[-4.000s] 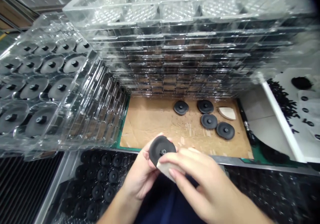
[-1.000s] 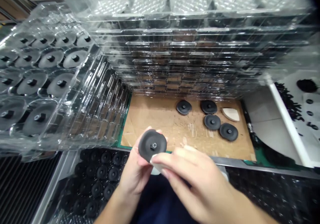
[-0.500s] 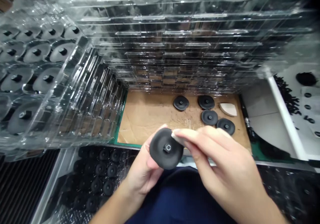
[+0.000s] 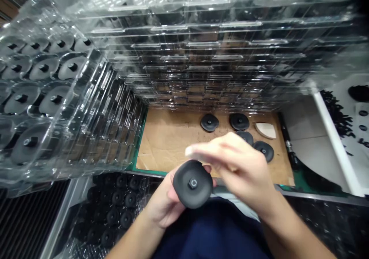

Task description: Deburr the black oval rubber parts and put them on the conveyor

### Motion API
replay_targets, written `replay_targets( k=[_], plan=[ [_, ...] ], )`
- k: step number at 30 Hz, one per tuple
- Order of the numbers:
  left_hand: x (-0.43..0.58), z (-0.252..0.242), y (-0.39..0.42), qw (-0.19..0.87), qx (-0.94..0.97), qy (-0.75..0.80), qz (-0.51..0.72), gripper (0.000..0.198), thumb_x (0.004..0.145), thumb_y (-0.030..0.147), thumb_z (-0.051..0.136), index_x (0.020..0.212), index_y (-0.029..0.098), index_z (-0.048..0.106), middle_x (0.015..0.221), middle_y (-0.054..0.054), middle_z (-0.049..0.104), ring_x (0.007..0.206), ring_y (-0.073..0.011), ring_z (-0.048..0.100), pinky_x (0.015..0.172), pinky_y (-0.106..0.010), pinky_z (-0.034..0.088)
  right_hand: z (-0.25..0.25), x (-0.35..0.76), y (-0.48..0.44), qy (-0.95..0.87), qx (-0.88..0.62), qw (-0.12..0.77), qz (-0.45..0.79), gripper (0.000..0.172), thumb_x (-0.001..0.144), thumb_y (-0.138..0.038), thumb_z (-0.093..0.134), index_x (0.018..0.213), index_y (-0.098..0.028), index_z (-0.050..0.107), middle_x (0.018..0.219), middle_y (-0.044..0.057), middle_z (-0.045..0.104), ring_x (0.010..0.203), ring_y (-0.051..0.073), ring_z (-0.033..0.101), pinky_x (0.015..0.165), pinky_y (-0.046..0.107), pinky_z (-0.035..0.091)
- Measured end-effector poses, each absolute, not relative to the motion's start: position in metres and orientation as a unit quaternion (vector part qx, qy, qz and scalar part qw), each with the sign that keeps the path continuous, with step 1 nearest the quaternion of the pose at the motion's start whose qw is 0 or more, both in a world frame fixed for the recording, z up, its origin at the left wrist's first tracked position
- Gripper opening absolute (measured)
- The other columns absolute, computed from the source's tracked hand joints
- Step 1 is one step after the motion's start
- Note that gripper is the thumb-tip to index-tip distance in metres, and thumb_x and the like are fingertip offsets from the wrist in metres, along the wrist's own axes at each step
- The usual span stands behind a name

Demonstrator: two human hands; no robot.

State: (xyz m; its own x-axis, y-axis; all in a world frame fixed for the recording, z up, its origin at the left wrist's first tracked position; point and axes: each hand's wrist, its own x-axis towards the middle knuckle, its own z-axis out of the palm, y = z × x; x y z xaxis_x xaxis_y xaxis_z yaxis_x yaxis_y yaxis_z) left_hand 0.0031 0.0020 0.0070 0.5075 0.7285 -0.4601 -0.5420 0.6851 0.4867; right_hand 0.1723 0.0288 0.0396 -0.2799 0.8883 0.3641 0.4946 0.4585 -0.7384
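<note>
The black disc (image 4: pixel 191 197) was at the near middle of the scene, above the bench's near edge and partly over the dark blue clothing (image 4: pixel 207 236). We ranked the hazards by size of the thing affected.

Far tray stack (image 4: pixel 201 64): we judged a knock unlikely, as both hands were well apart from it; a wide swing would be the cause.

Loose discs (image 4: pixel 209 123): four lay on the cardboard sheet (image 4: pixel 161 139) and, in view, the right hand (image 4: pixel 236 161) covered part of one. A low sweep could shift them.

Black disc: we rated a drop as the most serious fault. The left hand (image 4: pixel 164 207) was curled around it from below, gripping the rim with thumb at left and fingertips at right; a push from the far side could tip it out. The right hand was half closed near the far rim, its fingers blurred around a pale tip (image 4: pixel 189 150); we could not tell whether it had hold of anything. Uneven pressure there could mark the face.

Appearance: we saw a rounded, slightly squared outline, a matt, dished face, a short central stem and a lighter ring at its top.
</note>
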Motion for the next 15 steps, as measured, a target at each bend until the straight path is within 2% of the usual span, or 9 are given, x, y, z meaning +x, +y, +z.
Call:
replay_targets(
  k=[4,9,12,15],
  plan=[
    [-0.006,0.005,0.002,0.882,0.084,0.247,0.392,0.058,0.055,0.038,0.084,0.109,0.026,0.066,0.108,-0.002,0.072,0.095,-0.0209,0.069,0.078,-0.026,0.053,-0.009,0.186,0.022,-0.657,-0.622,0.307,0.296,0.026,0.092,-0.025,0.048,0.111,-0.018,0.065,0.091,0.005,0.070,0.075,0.015,0.063,0.066,0.027,0.050],
    [-0.008,0.005,0.004,0.876,0.060,0.270,0.395,0.059,0.051,0.035,0.087,0.106,0.021,0.067,0.101,-0.003,0.073,0.091,-0.0203,0.069,0.084,-0.027,0.051,-0.063,0.175,-0.013,-0.676,-0.597,0.252,0.351,0.027,0.090,-0.024,0.045,0.100,-0.017,0.069,0.091,0.008,0.074,0.083,0.020,0.070,0.072,0.032,0.057],
    [-0.007,0.003,0.004,0.881,0.062,0.261,0.390,0.058,0.052,0.034,0.087,0.106,0.022,0.067,0.101,-0.003,0.073,0.091,-0.0205,0.069,0.085,-0.028,0.051,-0.057,0.176,-0.013,-0.663,-0.611,0.255,0.350,0.027,0.090,-0.026,0.045,0.104,-0.017,0.067,0.095,0.008,0.074,0.080,0.020,0.070,0.067,0.030,0.057],
    [-0.007,0.003,0.004,0.889,0.076,0.236,0.385,0.057,0.055,0.035,0.085,0.108,0.025,0.067,0.106,-0.003,0.072,0.094,-0.0216,0.069,0.086,-0.029,0.051,-0.017,0.179,0.001,-0.644,-0.625,0.313,0.312,0.024,0.091,-0.025,0.048,0.110,-0.019,0.062,0.103,0.006,0.071,0.083,0.016,0.068,0.066,0.026,0.054]
  ],
)
